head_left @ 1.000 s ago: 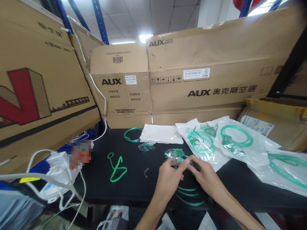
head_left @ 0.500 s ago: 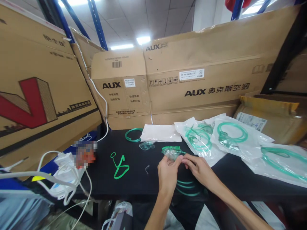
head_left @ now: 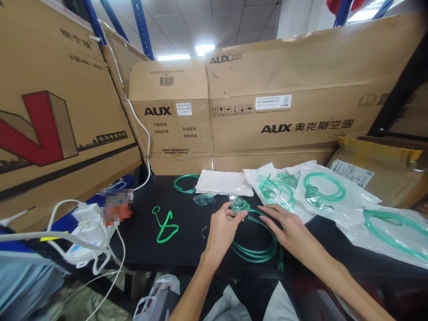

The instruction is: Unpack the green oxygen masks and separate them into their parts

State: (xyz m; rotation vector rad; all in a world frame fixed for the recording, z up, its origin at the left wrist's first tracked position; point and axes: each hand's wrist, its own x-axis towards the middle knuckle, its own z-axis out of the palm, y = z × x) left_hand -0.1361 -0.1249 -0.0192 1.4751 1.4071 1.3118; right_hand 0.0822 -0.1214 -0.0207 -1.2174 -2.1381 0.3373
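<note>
My left hand (head_left: 222, 225) pinches a clear green oxygen mask (head_left: 238, 203) just above the black tabletop. From the mask runs green tubing (head_left: 256, 257), lying in a coil in front of me, its end connector (head_left: 280, 263) at the right of the coil. My right hand (head_left: 284, 223) has its fingers stretched out beside the tubing; whether the fingertips touch it is hard to tell. Left of the mask lies another clear mask piece (head_left: 204, 199). A bright green elastic strap (head_left: 168, 232) and a small bent metal strip (head_left: 203, 231) rest farther left.
Bagged masks with tubing (head_left: 323, 189) cover the right side. A white packet (head_left: 224, 183) and a loose tubing coil (head_left: 185, 183) lie at the back. White cables and a power strip (head_left: 88, 236) crowd the left. Cardboard panels (head_left: 281, 133) wall off the back.
My right hand has let go and moved right, its fingers now spread. The mask in my left hand has turned, and more of the tubing coil shows between my hands.
</note>
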